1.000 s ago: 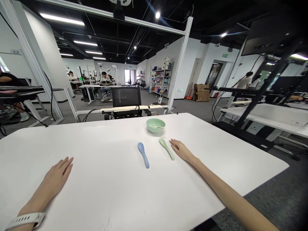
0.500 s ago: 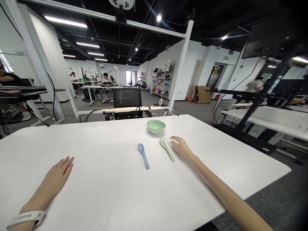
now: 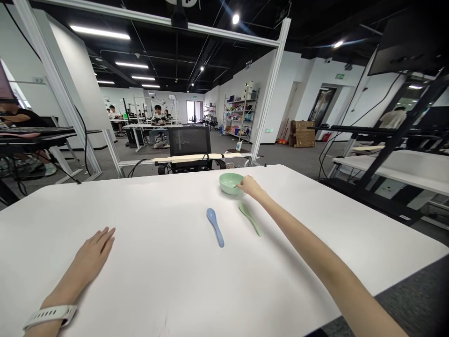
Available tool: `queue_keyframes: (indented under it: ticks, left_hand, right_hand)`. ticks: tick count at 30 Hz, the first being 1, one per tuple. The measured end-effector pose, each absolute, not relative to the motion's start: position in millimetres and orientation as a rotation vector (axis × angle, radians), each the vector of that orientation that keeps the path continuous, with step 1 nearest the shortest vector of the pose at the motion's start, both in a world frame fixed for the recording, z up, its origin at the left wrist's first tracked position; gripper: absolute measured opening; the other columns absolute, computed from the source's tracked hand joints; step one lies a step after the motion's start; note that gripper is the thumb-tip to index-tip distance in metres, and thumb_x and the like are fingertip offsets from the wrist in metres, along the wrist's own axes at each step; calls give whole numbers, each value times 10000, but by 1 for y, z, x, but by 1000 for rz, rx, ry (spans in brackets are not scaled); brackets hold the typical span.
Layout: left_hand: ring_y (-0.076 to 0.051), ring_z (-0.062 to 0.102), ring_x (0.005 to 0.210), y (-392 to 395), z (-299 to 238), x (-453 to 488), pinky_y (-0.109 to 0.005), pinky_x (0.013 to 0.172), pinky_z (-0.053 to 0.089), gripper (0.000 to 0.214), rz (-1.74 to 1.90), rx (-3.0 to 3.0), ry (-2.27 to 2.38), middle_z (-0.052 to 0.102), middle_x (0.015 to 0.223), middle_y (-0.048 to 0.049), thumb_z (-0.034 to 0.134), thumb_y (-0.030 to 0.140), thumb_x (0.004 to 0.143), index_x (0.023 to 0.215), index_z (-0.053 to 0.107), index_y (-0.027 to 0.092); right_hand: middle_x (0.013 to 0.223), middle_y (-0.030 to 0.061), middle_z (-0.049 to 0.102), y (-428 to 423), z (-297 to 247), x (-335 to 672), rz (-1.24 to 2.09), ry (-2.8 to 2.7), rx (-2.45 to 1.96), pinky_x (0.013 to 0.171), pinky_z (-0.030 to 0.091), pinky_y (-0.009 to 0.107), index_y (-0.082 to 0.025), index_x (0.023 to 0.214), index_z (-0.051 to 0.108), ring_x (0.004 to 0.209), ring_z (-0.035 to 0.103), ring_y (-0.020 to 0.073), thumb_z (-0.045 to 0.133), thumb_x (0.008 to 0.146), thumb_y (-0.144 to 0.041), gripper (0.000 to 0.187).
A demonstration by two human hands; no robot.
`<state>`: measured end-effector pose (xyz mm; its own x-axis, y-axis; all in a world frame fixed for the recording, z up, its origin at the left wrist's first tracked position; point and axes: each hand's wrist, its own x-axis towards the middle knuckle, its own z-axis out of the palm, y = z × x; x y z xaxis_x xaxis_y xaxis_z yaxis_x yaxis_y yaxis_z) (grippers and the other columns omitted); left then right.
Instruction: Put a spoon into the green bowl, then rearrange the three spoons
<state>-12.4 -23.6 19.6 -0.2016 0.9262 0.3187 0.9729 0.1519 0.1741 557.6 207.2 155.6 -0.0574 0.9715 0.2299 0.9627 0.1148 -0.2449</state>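
A pale green bowl stands near the far edge of the white table. My right hand reaches out to its right rim, fingers closed at the rim around what looks like a small handle sticking out of the bowl. A green spoon lies just under my right forearm. A blue spoon lies to its left. My left hand rests flat on the table at the near left, fingers stretched out, a white band on the wrist.
Beyond the far edge stand a black office chair and a white metal frame post. Other desks with seated people sit at the back left. A black stand and a white desk are at the right.
My right hand lifted from beside the green spoon and moved forward to the bowl's right rim. My left hand stayed flat in place.
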Motion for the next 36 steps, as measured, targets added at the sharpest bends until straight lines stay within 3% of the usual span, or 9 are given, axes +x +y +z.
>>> queue_keyframes:
  ticks: [4,8,15,20,26,32,36]
  left_hand:
    - [-366,527,1538,-25,21,-10,-542,1278,424,774,-481,-1881,-2318,597,1620,-198,224,504,994,1496,621,69]
    - [-354,516,1549,-25,23,-7,-529,1289,410,780,-461,-1878,-2329,594,1628,-185,210,503,993,1506,613,74]
    - [-348,544,1526,-24,19,-9,-544,1268,437,752,-509,-1877,-2301,632,1590,-184,237,498,991,1485,632,91]
    - [-358,521,1542,-23,17,-9,-548,1278,412,773,-519,-1893,-2310,604,1612,-203,227,501,994,1497,614,59]
    - [-336,543,1525,-20,13,-15,-527,1247,453,746,-522,-1865,-2296,645,1583,-166,257,506,972,1479,638,113]
    - [-354,523,1541,-18,6,-25,-524,1266,433,797,-499,-1889,-2281,629,1598,-176,225,544,969,1484,631,90]
    - [-357,542,1524,-18,7,-26,-537,1262,435,771,-519,-1887,-2269,639,1588,-173,246,524,965,1477,636,99]
  right_hand:
    - [763,155,764,209,155,552,40,-2041,-1893,691,492,287,-118,831,825,787,739,261,739,928,-217,163]
    - [843,163,795,204,165,555,34,-2008,-1843,723,492,286,-93,871,831,792,721,231,640,984,-213,252]
    - [927,173,826,162,166,619,84,-1770,-1653,794,520,340,-122,900,840,853,723,273,644,980,-423,368]
    - [919,163,814,115,128,677,120,-1589,-1810,764,506,358,-152,883,802,806,721,286,670,898,-434,312]
    - [823,120,777,88,81,704,174,-1432,-1971,670,470,333,-206,774,723,729,698,259,699,866,-450,262]
    - [797,115,776,88,73,711,217,-1386,-2053,668,464,326,-204,779,723,696,689,241,695,850,-289,114]
    - [810,126,784,88,71,713,186,-1389,-2053,682,466,330,-205,759,727,704,695,249,686,856,-282,131]
